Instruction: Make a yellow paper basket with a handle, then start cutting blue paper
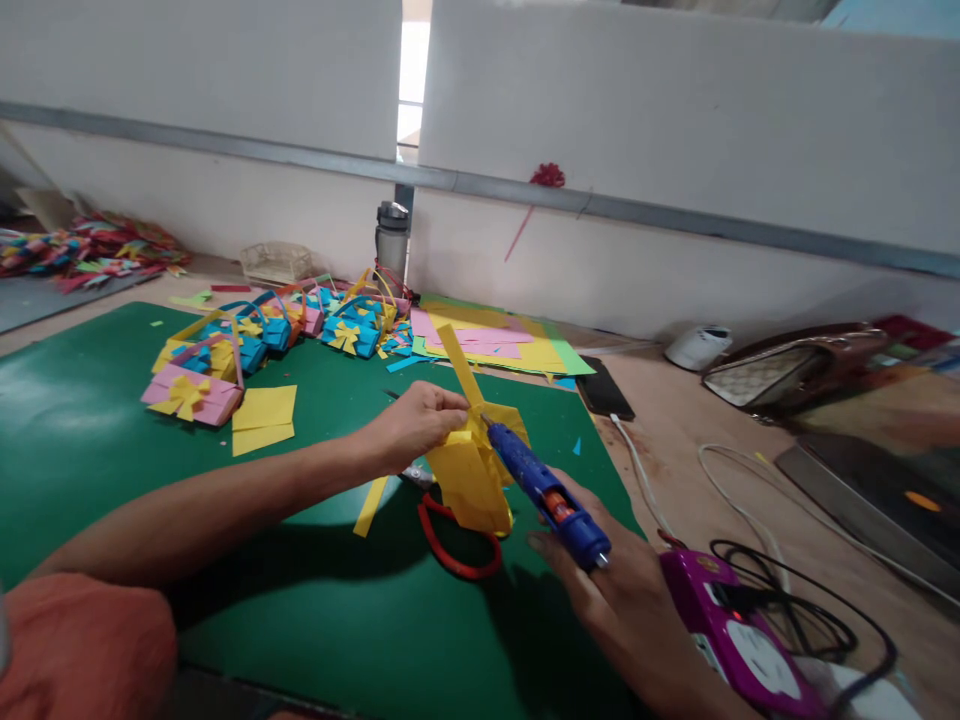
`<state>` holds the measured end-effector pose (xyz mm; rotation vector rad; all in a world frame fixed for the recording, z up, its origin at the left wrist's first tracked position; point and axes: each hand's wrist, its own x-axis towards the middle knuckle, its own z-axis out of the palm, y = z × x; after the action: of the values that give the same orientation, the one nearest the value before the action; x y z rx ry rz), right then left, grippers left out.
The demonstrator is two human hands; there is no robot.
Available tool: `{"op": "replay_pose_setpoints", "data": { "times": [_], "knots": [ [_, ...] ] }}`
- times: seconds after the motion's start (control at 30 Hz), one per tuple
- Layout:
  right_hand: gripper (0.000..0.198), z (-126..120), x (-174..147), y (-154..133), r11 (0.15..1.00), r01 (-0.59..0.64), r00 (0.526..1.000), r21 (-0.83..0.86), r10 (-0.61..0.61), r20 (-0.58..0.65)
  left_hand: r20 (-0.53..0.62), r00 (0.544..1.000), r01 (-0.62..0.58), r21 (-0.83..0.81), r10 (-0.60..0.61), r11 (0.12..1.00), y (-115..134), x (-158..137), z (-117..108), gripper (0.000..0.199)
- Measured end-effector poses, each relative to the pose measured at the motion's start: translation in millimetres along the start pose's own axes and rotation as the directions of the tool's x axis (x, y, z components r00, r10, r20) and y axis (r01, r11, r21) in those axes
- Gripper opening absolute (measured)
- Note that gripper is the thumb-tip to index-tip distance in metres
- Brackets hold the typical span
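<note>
From here I see the left hand (424, 420) with its fingers pinched at a flat strip (459, 365) of paper, atop a creased yellow paper bag (476, 485) over the smooth green mat (322, 610). The right hand's (611, 575) fingers wrap a blue plastic glue gun (544, 490), its nozzle at the bag's top. One pair of red-handled scissors (442, 560) lies beneath, partly hidden by the bag. Leftward are one loose strip (369, 507) and one yellow square (264, 418). Behind, small bright bags (191, 393) overlap too much to count; one bottle (391, 240) stands beyond.
</note>
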<state>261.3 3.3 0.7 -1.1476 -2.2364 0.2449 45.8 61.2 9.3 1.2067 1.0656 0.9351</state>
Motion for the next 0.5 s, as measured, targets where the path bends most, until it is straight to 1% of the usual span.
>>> {"op": "replay_pose_setpoints", "data": {
  "times": [0.13, 0.33, 0.43, 0.5],
  "knots": [
    [0.039, 1.2, 0.9, 0.2, 0.999, 0.036, 0.999, 0.019, -0.036, -0.013, 0.015, 1.0, 0.003, 0.004, -0.003, 1.0, -1.4, 0.7, 1.0, 0.019],
    [0.038, 1.8, 2.4, -2.4, 1.0, 0.001, 1.0, 0.018, -0.001, -0.02, 0.019, 1.0, 0.008, -0.005, -0.008, 1.0, -2.2, -0.3, 4.8, 0.015],
    [0.037, 1.0, 1.1, -4.0, 1.0, -0.011, 0.999, 0.011, 0.011, -0.031, 0.047, 0.998, 0.031, -0.023, -0.03, 0.999, -0.3, -1.6, 5.2, 0.017],
    [0.037, -0.2, 0.5, -3.1, 1.0, -0.008, 0.999, 0.001, 0.008, -0.052, 0.043, 0.999, 0.026, -0.029, -0.025, 0.999, 1.2, -1.7, 4.6, 0.019]
  ]
}}
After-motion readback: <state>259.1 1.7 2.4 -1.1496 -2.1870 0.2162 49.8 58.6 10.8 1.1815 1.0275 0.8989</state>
